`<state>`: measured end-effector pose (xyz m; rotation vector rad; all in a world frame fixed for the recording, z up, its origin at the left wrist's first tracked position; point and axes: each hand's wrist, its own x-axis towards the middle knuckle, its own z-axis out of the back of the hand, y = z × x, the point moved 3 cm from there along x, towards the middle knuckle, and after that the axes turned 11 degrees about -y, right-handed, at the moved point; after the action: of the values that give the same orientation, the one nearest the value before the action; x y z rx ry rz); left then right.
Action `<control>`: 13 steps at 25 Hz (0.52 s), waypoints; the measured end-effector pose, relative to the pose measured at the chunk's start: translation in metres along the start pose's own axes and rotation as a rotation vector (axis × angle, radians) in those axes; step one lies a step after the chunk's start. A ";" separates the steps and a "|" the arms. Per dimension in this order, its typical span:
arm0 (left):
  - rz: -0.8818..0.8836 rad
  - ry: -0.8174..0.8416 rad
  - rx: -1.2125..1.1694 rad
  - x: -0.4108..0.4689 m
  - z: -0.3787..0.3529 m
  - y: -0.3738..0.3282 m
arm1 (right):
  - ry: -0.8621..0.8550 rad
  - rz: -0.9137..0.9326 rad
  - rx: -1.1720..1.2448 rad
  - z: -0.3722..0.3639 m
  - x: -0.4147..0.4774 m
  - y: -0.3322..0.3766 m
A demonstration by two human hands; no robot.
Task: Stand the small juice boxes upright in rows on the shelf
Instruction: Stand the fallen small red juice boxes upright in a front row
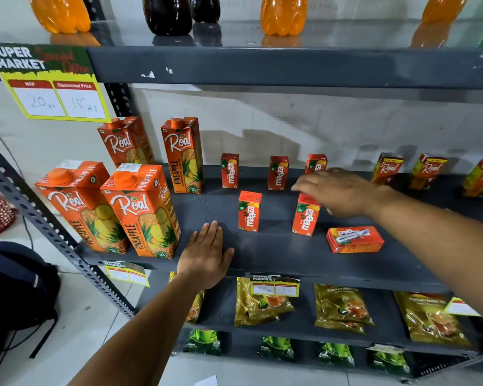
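Small red Maaza juice boxes stand on the dark grey shelf (276, 254). Three are upright in a back row: one (229, 171), one (278, 173), and one (315, 163) partly hidden behind my right hand. Two stand in a front row, one (249, 211) and one (305, 218). Another small box (355, 239) lies flat at the front right. My right hand (339, 192) hovers palm down over the top of the front-right upright box, fingers spread, holding nothing. My left hand (205, 256) rests flat and open on the shelf's front edge.
Tall Real pineapple cartons (140, 210) fill the shelf's left side. Small Real juice boxes (386, 168) stand at the back right. Soda bottles (283, 15) are on the shelf above, tea packets (340, 307) below. A dark backpack (14, 285) sits on the floor left.
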<state>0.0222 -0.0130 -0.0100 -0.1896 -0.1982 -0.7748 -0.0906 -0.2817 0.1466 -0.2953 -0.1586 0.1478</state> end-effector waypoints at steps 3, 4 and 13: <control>0.001 0.009 0.006 0.000 -0.001 0.000 | 0.144 -0.307 0.134 -0.005 -0.022 -0.030; 0.004 0.011 0.006 0.000 -0.001 0.000 | 0.280 -0.377 0.180 -0.013 -0.032 -0.033; -0.001 0.008 0.000 0.001 -0.005 0.002 | 0.185 -0.700 0.343 -0.072 -0.083 -0.026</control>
<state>0.0247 -0.0139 -0.0149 -0.1868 -0.1909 -0.7764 -0.1555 -0.3403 0.0758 0.0992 -0.0446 -0.5413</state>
